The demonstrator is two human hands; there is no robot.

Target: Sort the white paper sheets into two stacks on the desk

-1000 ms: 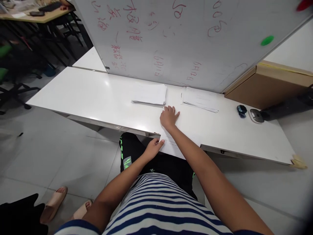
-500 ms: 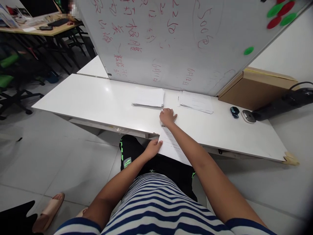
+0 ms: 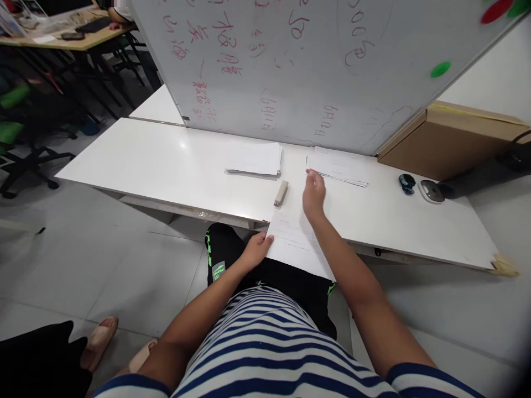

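My left hand (image 3: 257,251) pinches the left edge of a printed sheet of paper (image 3: 296,243), which hangs partly over the table's front edge above my lap. Whether it is one sheet or several I cannot tell. Just beyond that paper a small beige stapler (image 3: 281,193) lies on the white table. My right hand (image 3: 314,193) is to the right of the stapler, apart from it, with fingers stretched forward and nothing visible in them. Its fingertips are at the near left corner of a loose paper stack (image 3: 340,166); contact is unclear. Another paper stack (image 3: 254,158) lies further left.
A whiteboard (image 3: 232,105) with red writing stands along the table's (image 3: 166,166) back edge. To the right are a cardboard box (image 3: 452,143), a computer mouse (image 3: 431,191) and a dark watch-like object (image 3: 407,183). Another person's slippered foot (image 3: 99,340) is on the floor at left.
My right hand has let go of the stapler and moved right and forward toward the right paper stack. The stapler now lies uncovered. My left hand keeps its hold on the paper.
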